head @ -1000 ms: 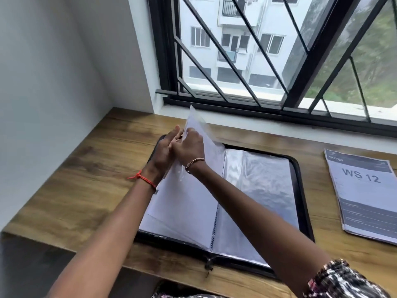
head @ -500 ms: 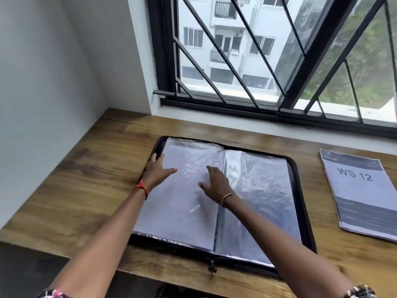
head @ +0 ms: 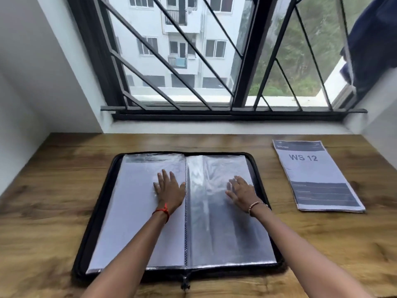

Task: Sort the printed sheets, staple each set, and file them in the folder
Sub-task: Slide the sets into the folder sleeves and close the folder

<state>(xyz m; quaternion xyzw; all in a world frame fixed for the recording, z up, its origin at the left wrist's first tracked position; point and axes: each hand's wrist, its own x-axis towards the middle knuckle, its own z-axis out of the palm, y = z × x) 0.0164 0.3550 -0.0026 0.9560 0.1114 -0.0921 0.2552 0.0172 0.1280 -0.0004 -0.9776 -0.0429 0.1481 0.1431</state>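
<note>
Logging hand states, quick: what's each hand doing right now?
Left hand: open, flat on the folder's left sleeve, holding nothing.
Right hand: open, fingers spread on the right sleeve, holding nothing.

Ahead of me, the wooden bench (head: 53, 211) meets a black-barred window (head: 247, 61); beyond it stand a white apartment block (head: 133, 20) and green trees (head: 322, 29).

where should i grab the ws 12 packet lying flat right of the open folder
Take the WS 12 packet by its near left corner, coming from the folder side with the right hand. It lies flat on the desk, so a thumb likely has to slip under that edge with fingers on top.
</note>
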